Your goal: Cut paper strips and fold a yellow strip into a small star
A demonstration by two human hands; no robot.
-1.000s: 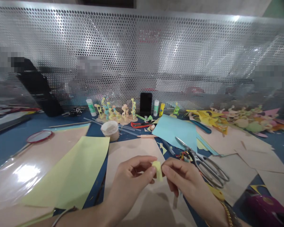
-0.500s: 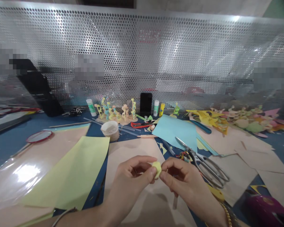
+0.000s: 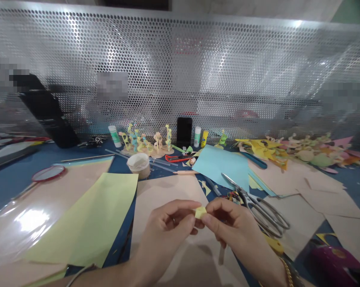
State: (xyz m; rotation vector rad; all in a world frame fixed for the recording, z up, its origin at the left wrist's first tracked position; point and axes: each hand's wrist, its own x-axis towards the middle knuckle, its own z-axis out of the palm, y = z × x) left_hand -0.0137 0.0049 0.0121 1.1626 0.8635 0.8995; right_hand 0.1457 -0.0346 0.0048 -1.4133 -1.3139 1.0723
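A small pale yellow folded piece of paper point(image 3: 200, 212) is pinched between my two hands, above a pale pink sheet point(image 3: 165, 190). My left hand point(image 3: 168, 229) has thumb and forefinger closed at the piece's left side. On the other side, the thumb and forefinger of my right hand point(image 3: 236, 225) press against it. Below the right palm, a short greyish stick-like thing point(image 3: 221, 255) shows; whether the hand holds it I cannot tell. Metal scissors point(image 3: 258, 207) lie just beyond my right hand, blades pointing away to the left.
Yellow paper point(image 3: 87, 219) lies left, a blue sheet point(image 3: 224, 165) beyond the right hand. A white tub point(image 3: 139, 165), a red cutter point(image 3: 177, 158), glue sticks point(image 3: 197, 136) and small paper figures point(image 3: 147, 141) stand farther back. A perforated metal panel point(image 3: 180, 71) closes off the rear.
The yellow piece has been turned in my fingers and now shows a different face. My right thumb has shifted up against it.
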